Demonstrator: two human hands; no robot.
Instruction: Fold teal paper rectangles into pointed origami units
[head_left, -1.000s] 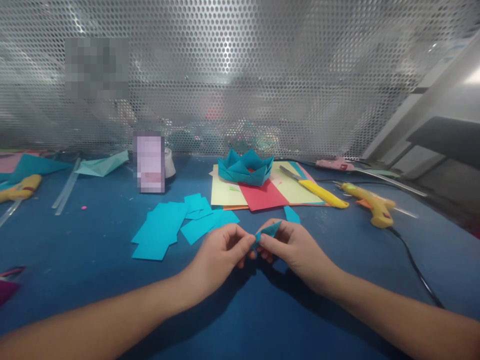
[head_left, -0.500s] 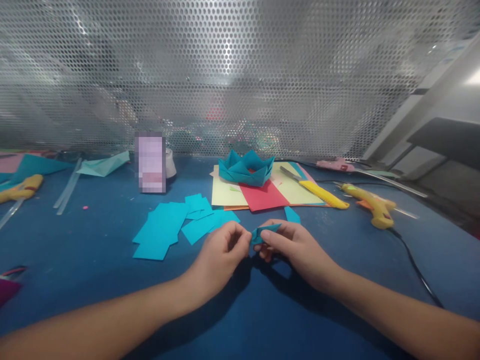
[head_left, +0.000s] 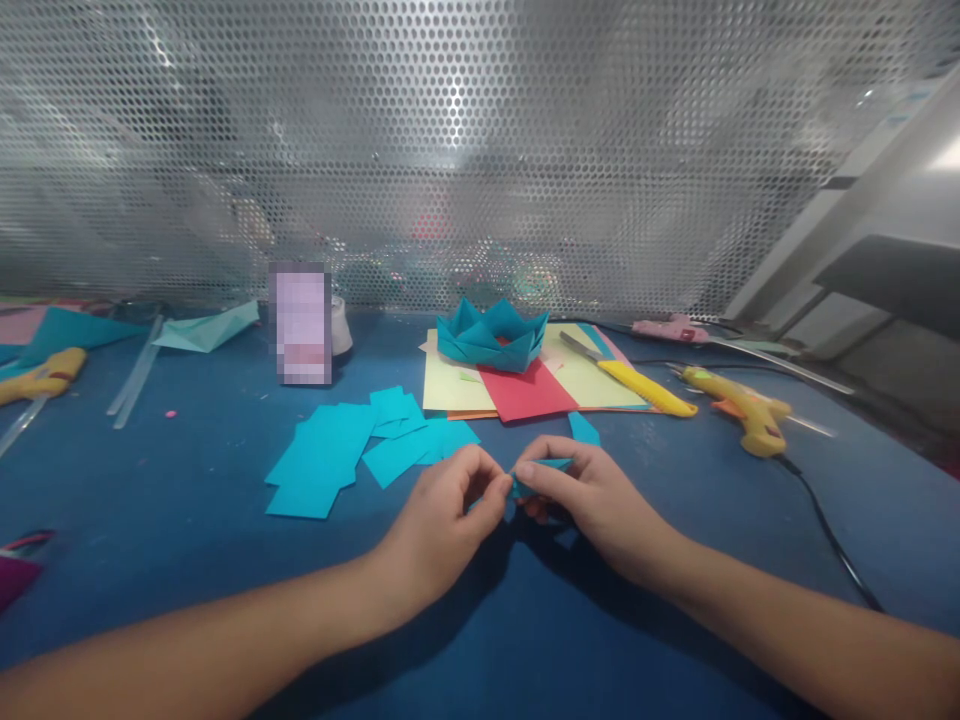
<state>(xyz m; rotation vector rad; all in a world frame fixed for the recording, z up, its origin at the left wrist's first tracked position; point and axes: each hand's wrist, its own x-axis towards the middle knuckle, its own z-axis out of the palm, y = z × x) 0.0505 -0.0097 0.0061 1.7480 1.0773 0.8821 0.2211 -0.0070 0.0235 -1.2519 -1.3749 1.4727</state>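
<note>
A small folded blue paper piece [head_left: 553, 465] is pinched between the thumb and fingers of my right hand [head_left: 592, 490]. My left hand [head_left: 457, 510] closes thumb and fingertips on the left end of the same piece. Several cut blue paper pieces [head_left: 322, 455] lie overlapping to the left of my hands. One more blue scrap [head_left: 584, 429] lies just beyond my right hand. Farther back, a pointed ring of folded blue paper [head_left: 495, 338] sits on a stack of coloured sheets [head_left: 452, 385], partly over a red sheet [head_left: 529, 392].
A yellow utility knife [head_left: 649, 388] with its blade out rests across the stack's right side. Yellow glue guns lie at right [head_left: 739, 408] and far left [head_left: 49, 380]; a pink one [head_left: 671, 329] is farther back. A blurred-out upright panel [head_left: 304, 325] stands before the perforated metal screen [head_left: 450, 130].
The folded blue piece has shifted slightly right and turned a little in my fingers. My left fingertips have moved right and now cover more of its left end.
</note>
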